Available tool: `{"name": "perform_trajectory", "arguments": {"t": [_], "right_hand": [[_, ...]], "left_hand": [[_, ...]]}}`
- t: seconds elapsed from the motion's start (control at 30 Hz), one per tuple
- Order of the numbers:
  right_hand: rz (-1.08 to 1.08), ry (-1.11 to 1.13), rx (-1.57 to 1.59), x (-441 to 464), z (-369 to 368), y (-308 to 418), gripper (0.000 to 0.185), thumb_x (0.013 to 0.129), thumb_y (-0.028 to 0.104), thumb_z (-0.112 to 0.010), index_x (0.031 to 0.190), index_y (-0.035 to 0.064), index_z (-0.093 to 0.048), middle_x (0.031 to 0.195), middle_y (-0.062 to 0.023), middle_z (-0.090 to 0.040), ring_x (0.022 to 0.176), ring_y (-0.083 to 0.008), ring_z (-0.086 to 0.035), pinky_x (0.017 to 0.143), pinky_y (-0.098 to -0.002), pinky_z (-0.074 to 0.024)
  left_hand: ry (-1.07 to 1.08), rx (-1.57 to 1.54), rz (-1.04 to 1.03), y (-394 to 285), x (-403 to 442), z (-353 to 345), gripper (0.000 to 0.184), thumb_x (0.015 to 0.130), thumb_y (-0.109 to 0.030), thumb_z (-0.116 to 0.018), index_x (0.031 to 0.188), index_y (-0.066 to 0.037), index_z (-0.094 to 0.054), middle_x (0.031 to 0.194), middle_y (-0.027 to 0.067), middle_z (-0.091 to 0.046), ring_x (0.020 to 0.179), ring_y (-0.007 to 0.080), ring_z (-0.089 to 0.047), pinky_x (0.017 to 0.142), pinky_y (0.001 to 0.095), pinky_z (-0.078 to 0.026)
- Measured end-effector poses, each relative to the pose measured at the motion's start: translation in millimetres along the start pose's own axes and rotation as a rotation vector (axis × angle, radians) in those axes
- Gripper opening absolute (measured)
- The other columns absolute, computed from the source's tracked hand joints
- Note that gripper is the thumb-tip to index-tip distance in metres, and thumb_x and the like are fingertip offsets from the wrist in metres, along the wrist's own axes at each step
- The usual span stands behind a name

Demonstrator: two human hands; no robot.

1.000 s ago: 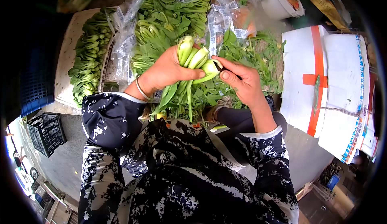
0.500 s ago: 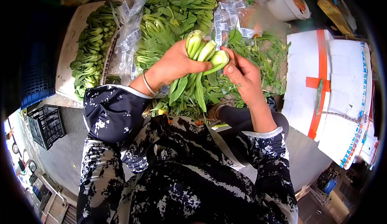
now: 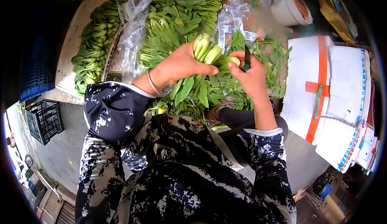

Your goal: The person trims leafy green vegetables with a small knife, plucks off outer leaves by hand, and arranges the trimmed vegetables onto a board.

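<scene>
My left hand (image 3: pixel 183 64), with a bangle at its wrist, is closed round several green stalks of bok choy (image 3: pixel 211 54), pale bases up and leaves hanging below. My right hand (image 3: pixel 252 70) holds a small knife (image 3: pixel 247 54), its dark blade pointing up past the fingers. The right thumb and fingers also touch the pale base of one stalk that leans out to the right. Beneath both hands lie loose leaves (image 3: pixel 225 86). Behind them, a large heap of bok choy (image 3: pixel 181 18) lies on a clear plastic bag (image 3: pixel 133 34).
To the left, bok choy (image 3: pixel 94 38) lies in rows on a pale foam board (image 3: pixel 68 62). A black crate (image 3: pixel 44 121) stands on the floor. At the right are white foam boxes (image 3: pixel 300 86) with red tape. A white bucket (image 3: pixel 284 12) sits at the back right.
The stalk at the right has swung outward, its base now against my right fingers. The knife blade has come into view. Both hands have shifted slightly right.
</scene>
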State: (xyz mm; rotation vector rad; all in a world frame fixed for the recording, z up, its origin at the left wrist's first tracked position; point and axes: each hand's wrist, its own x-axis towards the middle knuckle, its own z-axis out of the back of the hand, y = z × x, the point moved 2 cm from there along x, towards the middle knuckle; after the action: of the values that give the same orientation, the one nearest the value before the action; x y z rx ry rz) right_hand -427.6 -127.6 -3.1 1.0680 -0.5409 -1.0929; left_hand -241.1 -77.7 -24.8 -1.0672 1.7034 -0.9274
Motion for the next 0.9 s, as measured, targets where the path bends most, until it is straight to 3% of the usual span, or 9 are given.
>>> {"name": "perform_trajectory", "arguments": {"t": [0.13,0.3,0.43,0.53,0.6,0.73,0.83,0.87,0.9], "right_hand": [[0.063,0.092,0.233,-2,-12,8,0.026,0.076,0.008,-0.064,0.102,0.0071,-0.061,0.085,0.0021,-0.056,0.072,-0.0047,-0.049,0.067,-0.0205,-0.0427],[0.402,0.174,-0.136,-1,-16,13,0.029,0.078,0.011,-0.066,0.106,0.0084,-0.062,0.086,-0.0027,-0.055,0.075,-0.0129,-0.054,0.067,-0.025,-0.0447],[0.279,0.188,0.004,-2,-20,5,0.031,0.078,0.016,-0.066,0.107,0.0079,-0.061,0.088,-0.0053,-0.056,0.073,-0.0154,-0.057,0.063,-0.0273,-0.0457],[0.203,0.152,0.052,-4,-23,5,0.025,0.08,0.017,-0.065,0.101,0.0043,-0.06,0.085,-0.0071,-0.058,0.07,-0.0166,-0.058,0.06,-0.0297,-0.0465],[0.301,-0.12,-0.177,-5,-21,-1,0.018,0.083,0.015,-0.061,0.093,0.0017,-0.057,0.08,-0.0072,-0.061,0.068,-0.0145,-0.058,0.06,-0.0298,-0.0468],[0.398,-0.162,-0.289,-4,-21,-7,0.013,0.086,0.013,-0.056,0.089,0.0015,-0.052,0.075,-0.0076,-0.062,0.064,-0.0139,-0.058,0.059,-0.0286,-0.0461],[0.014,-0.253,0.132,9,-16,-24,0.013,0.087,0.013,-0.053,0.091,0.0006,-0.052,0.073,-0.0066,-0.063,0.058,-0.0107,-0.056,0.051,-0.0242,-0.0413],[0.017,-0.253,0.13,13,-7,-24,0.013,0.087,0.013,-0.053,0.091,0.0006,-0.052,0.073,-0.0066,-0.063,0.058,-0.0107,-0.056,0.051,-0.0242,-0.0413],[-0.174,-0.341,0.233,17,6,-26,0.015,0.087,0.014,-0.055,0.09,0.0001,-0.052,0.072,-0.0066,-0.063,0.055,-0.0098,-0.054,0.048,-0.0224,-0.0392]], "left_hand": [[0.044,0.05,-0.027,3,-1,-5,0.05,0.065,-0.004,-0.078,0.106,-0.003,-0.051,0.095,0.0027,-0.058,0.088,0.0116,-0.057,0.079,0.0266,-0.048],[0.098,0.156,-0.056,6,2,-3,0.056,0.063,-0.01,-0.08,0.108,-0.003,-0.048,0.097,0.0033,-0.057,0.086,0.0124,-0.056,0.077,0.026,-0.048],[0.101,0.198,-0.011,3,-1,-5,0.055,0.062,-0.01,-0.08,0.107,-0.002,-0.05,0.093,0.0045,-0.059,0.085,0.0124,-0.056,0.076,0.0254,-0.047],[0.099,0.125,0.015,5,-1,-5,0.053,0.061,-0.006,-0.079,0.106,0.0,-0.051,0.091,0.0045,-0.061,0.083,0.0121,-0.056,0.075,0.0248,-0.046],[0.113,0.057,0.036,8,1,-5,0.051,0.062,-0.004,-0.077,0.106,0.0,-0.051,0.091,0.0045,-0.061,0.082,0.0117,-0.056,0.075,0.0245,-0.046],[0.101,0.084,0.017,9,4,-7,0.047,0.064,0.0,-0.071,0.107,0.0,-0.051,0.093,0.0043,-0.061,0.083,0.0116,-0.056,0.076,0.0245,-0.046],[0.094,0.1,0.01,12,5,-7,0.047,0.065,0.001,-0.07,0.108,0.001,-0.05,0.093,0.0047,-0.061,0.083,0.0121,-0.057,0.076,0.025,-0.046],[0.085,0.131,0.002,13,5,-6,0.048,0.065,0.0,-0.069,0.108,0.001,-0.049,0.092,0.0051,-0.062,0.082,0.0125,-0.057,0.076,0.0253,-0.047],[0.083,0.131,-0.001,11,5,-6,0.048,0.065,0.0,-0.069,0.108,0.001,-0.049,0.092,0.0051,-0.062,0.082,0.0125,-0.057,0.076,0.0253,-0.047]]}}
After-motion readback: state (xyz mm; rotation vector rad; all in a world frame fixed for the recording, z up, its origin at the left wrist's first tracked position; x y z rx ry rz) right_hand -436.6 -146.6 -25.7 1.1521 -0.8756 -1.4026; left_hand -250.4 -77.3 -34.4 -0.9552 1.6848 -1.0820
